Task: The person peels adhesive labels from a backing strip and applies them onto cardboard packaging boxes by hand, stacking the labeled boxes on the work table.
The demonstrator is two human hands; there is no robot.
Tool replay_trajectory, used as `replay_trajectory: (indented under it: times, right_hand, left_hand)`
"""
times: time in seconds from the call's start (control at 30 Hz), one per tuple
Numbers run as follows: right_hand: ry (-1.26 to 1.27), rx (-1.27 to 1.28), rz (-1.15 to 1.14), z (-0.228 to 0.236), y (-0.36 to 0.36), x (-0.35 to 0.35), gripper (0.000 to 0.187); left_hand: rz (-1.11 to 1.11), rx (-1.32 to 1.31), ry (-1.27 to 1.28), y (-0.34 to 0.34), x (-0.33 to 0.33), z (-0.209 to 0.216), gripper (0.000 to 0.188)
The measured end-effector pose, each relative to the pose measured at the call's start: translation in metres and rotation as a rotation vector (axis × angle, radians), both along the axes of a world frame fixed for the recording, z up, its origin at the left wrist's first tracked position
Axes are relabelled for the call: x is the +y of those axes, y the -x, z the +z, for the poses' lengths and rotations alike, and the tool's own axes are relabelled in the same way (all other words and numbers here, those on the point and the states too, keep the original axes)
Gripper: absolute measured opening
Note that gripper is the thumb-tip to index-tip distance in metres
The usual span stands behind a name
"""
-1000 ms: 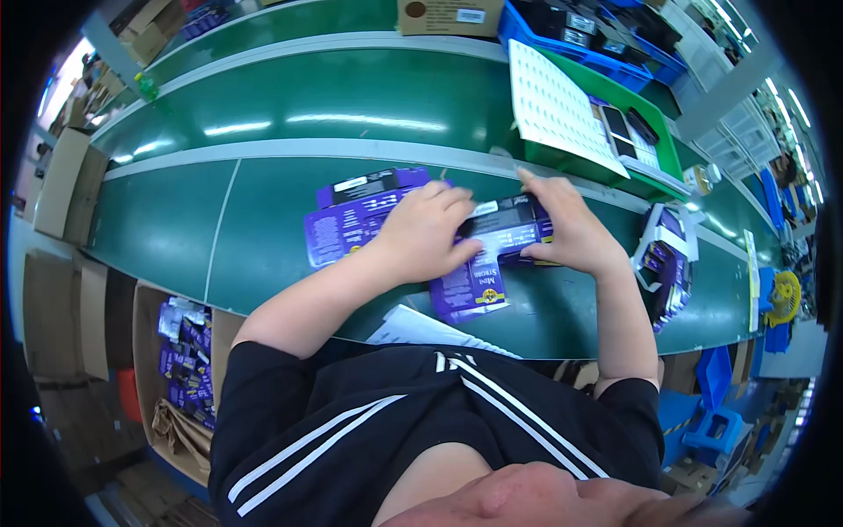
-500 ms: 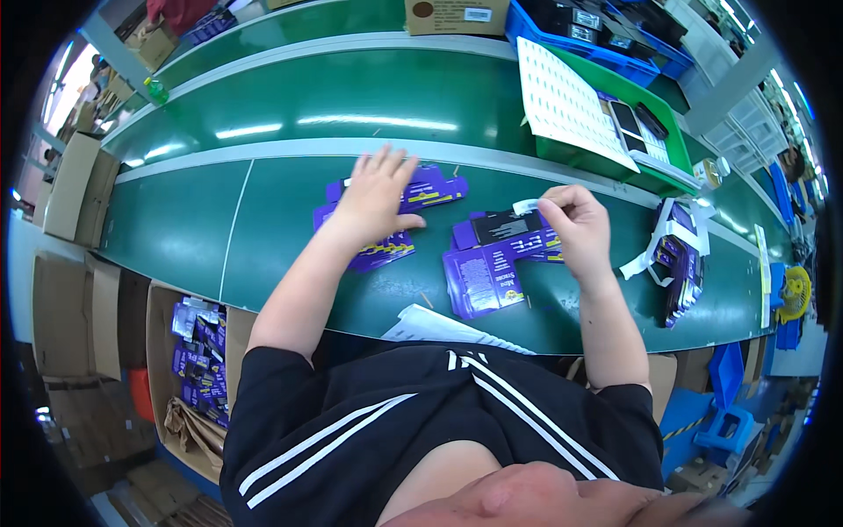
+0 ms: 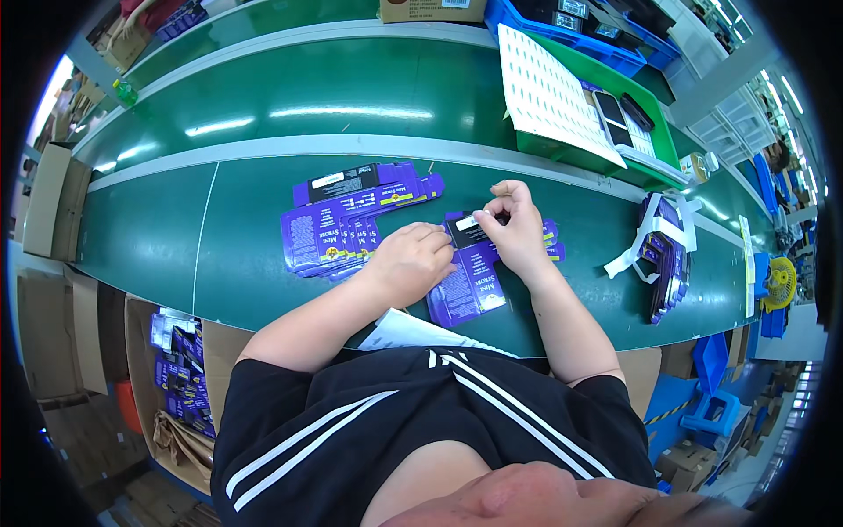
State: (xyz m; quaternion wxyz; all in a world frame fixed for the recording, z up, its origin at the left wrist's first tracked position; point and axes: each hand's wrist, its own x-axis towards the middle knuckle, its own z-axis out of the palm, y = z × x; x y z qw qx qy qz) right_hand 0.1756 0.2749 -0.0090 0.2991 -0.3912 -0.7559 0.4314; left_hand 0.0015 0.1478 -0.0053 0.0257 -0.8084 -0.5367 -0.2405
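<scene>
A flattened purple carton (image 3: pixel 464 285) with a black panel lies in front of me on the green bench. My left hand (image 3: pixel 411 259) holds its left edge, fingers bent and close together. A small white label (image 3: pixel 467 223) rests over the black panel. My right hand (image 3: pixel 516 230) has its thumb at the label's right end, fingers curled in a pinch. More flat cartons lie partly hidden beneath that hand. To the left, a fanned stack of flat purple cartons (image 3: pixel 314 235) has a white label on the black panel of its top one.
On the right lies a carton bundle (image 3: pixel 669 263) with loose white strips (image 3: pixel 652 235). A label sheet (image 3: pixel 562 97) leans on a green bin (image 3: pixel 650 171) at the back right. White paper (image 3: pixel 413 334) sits at the near bench edge. Cartons fill an open box (image 3: pixel 211 369) below left.
My left hand has moved from the left stack to the front carton's edge. My right hand has brought the white label left and down onto the black panel. The view has shifted slightly.
</scene>
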Motion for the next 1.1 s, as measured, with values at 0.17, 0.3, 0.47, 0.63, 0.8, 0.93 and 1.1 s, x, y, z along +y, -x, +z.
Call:
replay_trajectory:
  times: [0.17, 0.3, 0.47, 0.63, 0.8, 0.93, 1.1]
  right_hand:
    - [-0.041, -0.056, 0.000, -0.004, 0.002, 0.000, 0.038]
    - [-0.039, -0.061, -0.014, -0.005, 0.003, 0.000, 0.037]
    - [-0.082, -0.118, 0.001, -0.006, 0.003, -0.001, 0.037]
    - [-0.089, -0.104, -0.001, -0.006, 0.004, -0.001, 0.037]
    - [-0.095, -0.103, -0.002, -0.009, 0.004, -0.001, 0.036]
    - [-0.237, -0.114, -0.001, -0.007, 0.003, -0.004, 0.035]
    - [-0.041, 0.114, -0.036, -0.015, -0.004, 0.005, 0.033]
  left_hand:
    - [0.000, -0.005, -0.007, 0.000, 0.001, -0.001, 0.020]
    - [0.002, -0.007, -0.017, 0.000, 0.001, 0.000, 0.020]
    - [0.005, -0.003, -0.004, 0.000, 0.001, 0.001, 0.020]
    - [0.009, 0.006, 0.028, 0.000, 0.000, 0.002, 0.026]
    - [0.000, 0.041, 0.007, -0.001, 0.002, 0.003, 0.032]
    - [0.002, 0.111, 0.043, -0.003, 0.003, 0.002, 0.035]
    - [-0.040, 0.249, 0.003, -0.007, 0.010, 0.007, 0.034]
